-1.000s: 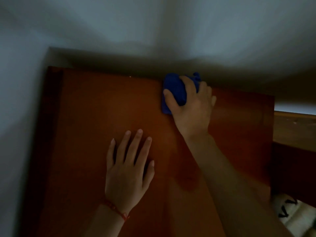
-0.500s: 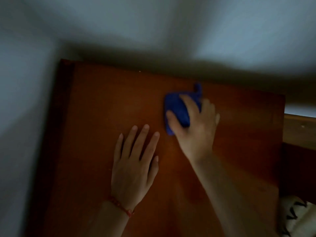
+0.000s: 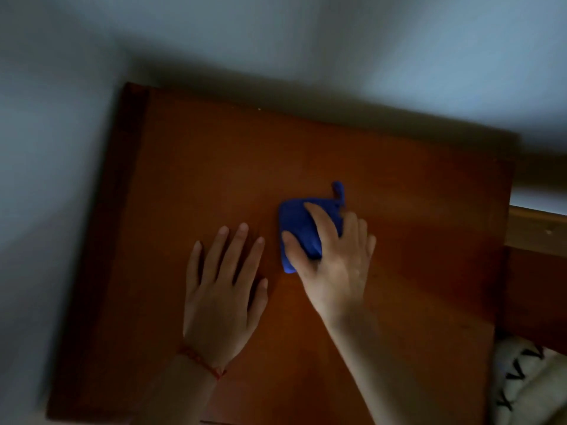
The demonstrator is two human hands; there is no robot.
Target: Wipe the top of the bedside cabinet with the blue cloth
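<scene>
Bedroom: wooden bedside cabinet (image 3: 399, 167) against wall (image 3: 276, 41), bedding (image 3: 527, 381) beside.

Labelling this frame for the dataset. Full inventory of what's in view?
bedside cabinet top: 1, reddish-brown wood, fills the middle of the view, set into a corner
blue cloth: 1, blue, folded, flat on the cabinet top near its centre, small tab sticking out at its far right corner
walls: pale grey-blue, behind and to the left of the cabinet
wooden frame: 1, lighter wood, right edge of view, beside the cabinet
patterned fabric: 1, white with dark marks, bottom right corner
red string bracelet: 1, red, on the left wrist
left hand: flat on the cabinet top, fingers spread, left of the cloth
right hand: pressed on the cloth, thumb and fingers across it
</scene>
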